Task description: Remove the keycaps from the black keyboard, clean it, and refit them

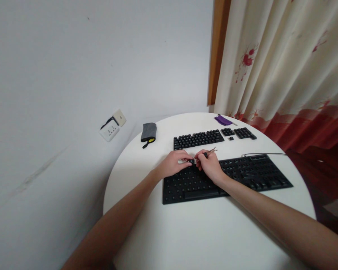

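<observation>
A black keyboard (270,172) lies on the round white table (169,236). Much of it shows small switch stems in place of keycaps, though a long space bar (201,194) sits at its front. Over its back edge, my left hand (174,163) pinches a small black keycap (191,161) between thumb and fingers. Close beside it, my right hand (210,165) is closed around a slim tool (212,151) with a dark body and a thin forked metal end pointing up to the right. The tool's other end, by the keycap, is mostly hidden by my fingers.
Behind the keyboard, loose black keycaps (198,139) lie in rows, with a single keycap (231,138) apart. A grey pouch (149,132) rests at back left, a purple cloth (222,120) at back right. A cable (266,153) trails rightward. Wall (101,56) borders the left.
</observation>
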Available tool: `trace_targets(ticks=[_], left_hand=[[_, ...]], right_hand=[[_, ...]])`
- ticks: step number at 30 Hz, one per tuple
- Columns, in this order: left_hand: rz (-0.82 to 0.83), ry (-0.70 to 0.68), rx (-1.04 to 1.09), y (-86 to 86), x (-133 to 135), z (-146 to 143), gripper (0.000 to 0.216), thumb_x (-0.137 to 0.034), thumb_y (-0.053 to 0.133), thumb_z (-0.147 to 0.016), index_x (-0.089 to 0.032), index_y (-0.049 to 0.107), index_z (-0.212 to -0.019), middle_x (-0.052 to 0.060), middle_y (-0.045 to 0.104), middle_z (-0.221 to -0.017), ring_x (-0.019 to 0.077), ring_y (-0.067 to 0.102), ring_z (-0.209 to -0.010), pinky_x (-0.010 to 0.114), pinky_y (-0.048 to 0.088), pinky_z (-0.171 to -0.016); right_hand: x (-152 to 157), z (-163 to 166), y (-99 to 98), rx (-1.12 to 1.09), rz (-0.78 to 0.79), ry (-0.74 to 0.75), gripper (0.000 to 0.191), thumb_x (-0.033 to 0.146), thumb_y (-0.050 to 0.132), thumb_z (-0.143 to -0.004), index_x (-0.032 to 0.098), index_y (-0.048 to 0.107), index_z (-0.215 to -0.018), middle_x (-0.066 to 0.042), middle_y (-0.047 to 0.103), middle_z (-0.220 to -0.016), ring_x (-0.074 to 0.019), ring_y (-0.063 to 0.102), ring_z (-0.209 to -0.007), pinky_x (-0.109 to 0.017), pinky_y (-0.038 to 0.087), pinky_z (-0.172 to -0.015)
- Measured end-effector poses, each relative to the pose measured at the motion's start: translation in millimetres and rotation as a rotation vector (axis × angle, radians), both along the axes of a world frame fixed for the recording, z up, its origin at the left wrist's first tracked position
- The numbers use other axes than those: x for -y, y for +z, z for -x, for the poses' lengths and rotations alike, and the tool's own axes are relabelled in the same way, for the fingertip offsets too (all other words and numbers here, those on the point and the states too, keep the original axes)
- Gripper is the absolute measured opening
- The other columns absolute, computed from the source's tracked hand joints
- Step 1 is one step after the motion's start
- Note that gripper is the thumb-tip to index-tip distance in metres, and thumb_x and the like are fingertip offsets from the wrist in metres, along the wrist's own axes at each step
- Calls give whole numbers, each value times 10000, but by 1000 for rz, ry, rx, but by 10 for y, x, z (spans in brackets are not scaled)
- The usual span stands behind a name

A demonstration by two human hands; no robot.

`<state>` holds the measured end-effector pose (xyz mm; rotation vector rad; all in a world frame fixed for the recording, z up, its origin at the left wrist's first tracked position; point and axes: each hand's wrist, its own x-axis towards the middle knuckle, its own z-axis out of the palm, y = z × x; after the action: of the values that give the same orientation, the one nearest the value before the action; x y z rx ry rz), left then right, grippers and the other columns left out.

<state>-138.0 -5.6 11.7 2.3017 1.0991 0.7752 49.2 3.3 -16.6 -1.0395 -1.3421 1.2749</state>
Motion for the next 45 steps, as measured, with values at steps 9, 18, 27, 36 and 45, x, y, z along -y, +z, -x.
trace_targets(ticks=[9, 18, 27, 36, 45], left_hand=[[-177, 331, 146, 17, -139, 133, 197, -275, 643, -869, -196, 729, -1027, 69, 675, -1002, 164, 635, -892, 288, 548, -799], [-261, 418, 108, -141, -240, 229, 202, -246, 657, -852, -208, 723, -1039, 43, 675, -931, 152, 633, -819, 298, 539, -807], [-323, 318, -157, 58, -388, 53, 171, -266, 679, -843, -238, 727, -1005, 42, 669, -969, 215, 572, -984, 371, 453, -936], [-352, 293, -377, -133, -532, 17, 134, -361, 751, -788, -305, 776, -907, 45, 532, -1233, 282, 426, -1156, 448, 358, -956], [-381, 327, -369, -186, -498, 87, 231, -355, 755, -774, -298, 739, -997, 52, 533, -1248, 292, 426, -1162, 456, 366, -936]], right_hand=[[14, 5, -40, 86, -23, 19, 157, 239, 488, -748, 169, 627, -728, 18, 576, -513, -123, 506, -415, -222, 379, -405], [39, 8, -32, 125, -59, 19, 162, 238, 489, -764, 176, 635, -734, 23, 579, -519, -127, 515, -440, -239, 409, -489], [71, 17, 18, 151, -79, 20, 164, 229, 481, -768, 181, 631, -724, 27, 565, -516, -134, 508, -449, -244, 404, -502], [77, 30, 28, 151, -93, 11, 171, 228, 477, -775, 184, 631, -715, 28, 561, -510, -139, 496, -451, -245, 399, -501], [95, 19, 25, 151, -104, 14, 177, 225, 478, -776, 191, 640, -712, 33, 558, -510, -135, 485, -441, -247, 379, -492]])
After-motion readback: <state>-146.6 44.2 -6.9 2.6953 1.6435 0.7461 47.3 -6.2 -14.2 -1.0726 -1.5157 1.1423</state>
